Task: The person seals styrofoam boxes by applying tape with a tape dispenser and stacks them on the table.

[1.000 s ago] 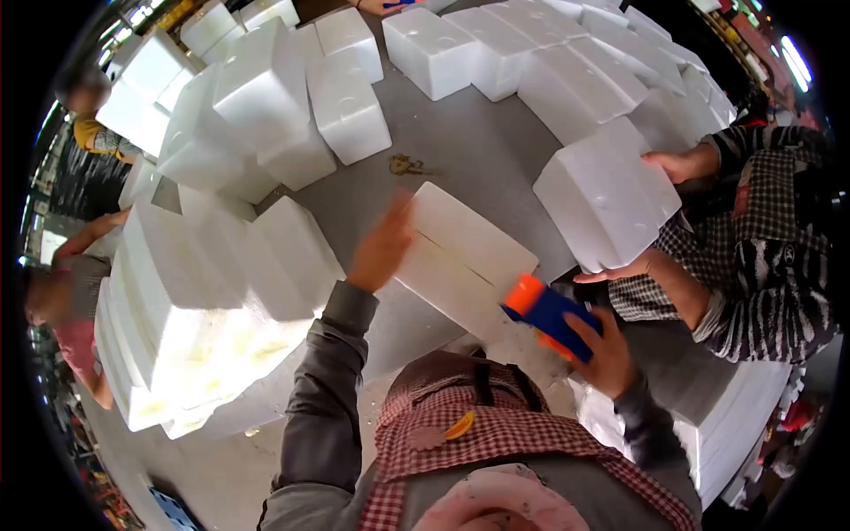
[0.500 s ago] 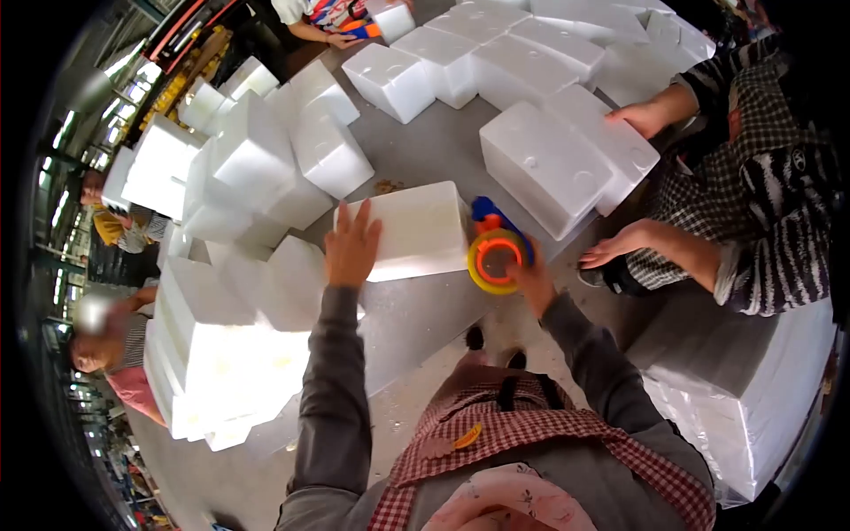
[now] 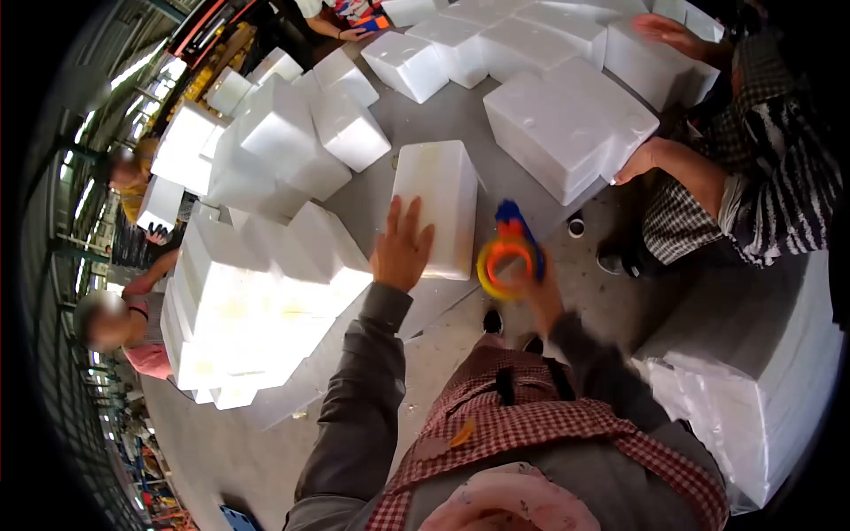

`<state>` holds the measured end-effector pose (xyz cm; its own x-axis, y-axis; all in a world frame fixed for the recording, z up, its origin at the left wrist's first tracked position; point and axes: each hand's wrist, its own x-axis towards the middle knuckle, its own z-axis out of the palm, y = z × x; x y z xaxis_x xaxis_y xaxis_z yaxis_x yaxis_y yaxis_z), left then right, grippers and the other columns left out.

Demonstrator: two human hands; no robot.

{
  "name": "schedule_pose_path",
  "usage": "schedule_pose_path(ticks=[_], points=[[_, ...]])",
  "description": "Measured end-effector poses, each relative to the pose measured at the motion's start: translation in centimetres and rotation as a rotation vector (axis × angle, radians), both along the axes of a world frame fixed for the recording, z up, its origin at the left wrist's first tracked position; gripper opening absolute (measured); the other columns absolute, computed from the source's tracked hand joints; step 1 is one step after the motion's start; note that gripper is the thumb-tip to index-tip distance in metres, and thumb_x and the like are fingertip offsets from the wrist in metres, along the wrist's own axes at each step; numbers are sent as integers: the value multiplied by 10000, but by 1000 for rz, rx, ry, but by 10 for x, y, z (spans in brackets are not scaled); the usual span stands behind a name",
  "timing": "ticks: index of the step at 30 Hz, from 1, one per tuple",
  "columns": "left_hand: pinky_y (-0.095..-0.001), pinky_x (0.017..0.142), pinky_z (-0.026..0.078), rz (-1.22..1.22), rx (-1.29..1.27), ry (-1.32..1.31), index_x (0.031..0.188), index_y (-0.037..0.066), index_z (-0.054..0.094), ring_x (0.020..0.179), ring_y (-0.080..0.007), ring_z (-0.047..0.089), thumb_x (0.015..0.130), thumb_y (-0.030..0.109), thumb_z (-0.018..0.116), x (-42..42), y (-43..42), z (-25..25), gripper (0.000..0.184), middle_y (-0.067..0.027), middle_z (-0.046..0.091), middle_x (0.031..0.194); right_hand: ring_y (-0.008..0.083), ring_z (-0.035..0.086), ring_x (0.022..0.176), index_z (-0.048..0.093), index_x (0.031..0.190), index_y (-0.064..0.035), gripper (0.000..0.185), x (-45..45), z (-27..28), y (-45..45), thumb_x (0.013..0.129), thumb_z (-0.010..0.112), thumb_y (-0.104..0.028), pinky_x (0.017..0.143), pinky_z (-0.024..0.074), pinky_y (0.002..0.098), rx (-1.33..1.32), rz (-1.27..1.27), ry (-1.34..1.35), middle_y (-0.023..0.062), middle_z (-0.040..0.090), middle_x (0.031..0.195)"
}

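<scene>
A white foam box [image 3: 447,199] lies on the grey table, its long side pointing away from me. My left hand [image 3: 403,248] rests on its left side with the fingers spread. Just right of the box, my right hand [image 3: 542,290] grips a tape dispenser [image 3: 513,232], blue and orange, with a roll of yellow tape. The dispenser is held in the air, apart from the box. My right fingers are partly hidden behind it and slightly blurred.
More white foam boxes [image 3: 274,142] are piled on the left and at the back of the grey table [image 3: 367,190]. On the right, a co-worker's hand [image 3: 642,164] touches a foam box [image 3: 567,124]. A plastic-wrapped stack [image 3: 708,416] stands at lower right.
The foam box has turned from lying crosswise to pointing away from me. My left hand has moved right with it. One of the co-worker's hands has shifted to a box farther back.
</scene>
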<state>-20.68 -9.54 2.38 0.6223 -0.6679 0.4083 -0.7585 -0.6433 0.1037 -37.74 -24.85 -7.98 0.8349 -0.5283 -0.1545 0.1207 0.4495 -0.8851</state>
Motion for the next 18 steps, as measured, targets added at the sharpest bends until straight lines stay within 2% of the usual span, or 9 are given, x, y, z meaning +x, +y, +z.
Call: schedule_pose_path(ticks=[1,3,5,7,9,10,14,17,18], points=[[-405,651,508,113,15,77,1258,101,462,1057,-321,522,857,345,510,-12,-5,-3,472,-182,430,1298,135,519,844,317,1294,-78,575,-31,-4,24,793,598,-70,730,463,269,-25,-64,53,54,516,1022],[-411,616,517,227,42,-143,1243,80,470,992,-346,556,855,390,500,-38,-22,-15,497,-165,493,1208,139,500,892,296,1314,-89,592,-69,-15,58,803,594,-113,765,446,283,-189,1,-47,49,489,1049],[-384,590,522,321,173,190,1250,113,471,1013,-360,542,853,421,493,-68,-21,17,502,-144,510,1162,145,482,923,285,1330,-99,596,-77,14,51,817,584,-154,792,434,304,-139,-21,-17,45,462,1061],[-435,688,504,214,342,282,1257,165,472,1104,-353,478,853,437,492,-45,-30,47,487,-128,501,1152,159,489,915,275,1337,-99,607,-68,26,26,818,584,-154,789,437,316,-44,44,87,44,467,1051],[-633,929,260,6,200,-283,1283,247,443,1264,-337,316,854,463,479,-16,-35,-5,482,-82,379,1352,179,499,934,265,1345,-99,626,-74,30,8,810,588,-141,804,441,329,-162,142,137,57,481,1070],[-639,948,219,33,184,-165,1292,260,434,1278,-336,299,857,470,468,-16,-34,-15,485,-74,346,1383,169,502,939,316,1295,-37,536,-87,19,16,799,520,-16,815,454,307,-163,87,106,100,504,1099],[-650,960,187,71,134,-50,1316,278,410,1296,-332,279,861,474,460,-14,-28,-17,498,-60,313,1416,203,519,979,302,1311,-32,563,-126,29,44,812,561,-62,829,447,351,-532,201,-248,131,507,1129],[-654,949,201,56,111,-70,1317,283,410,1293,-330,284,857,474,467,-11,-30,-16,501,-63,317,1413,295,547,973,309,1334,-87,639,-92,72,49,779,620,-148,812,456,413,-207,470,113,188,510,1110],[-654,949,201,77,101,-72,1317,283,410,1293,-330,284,857,474,467,-10,-30,-18,501,-63,317,1413,343,546,944,330,1332,-118,662,-74,75,51,756,645,-208,789,463,434,-607,596,292,207,507,1086]])
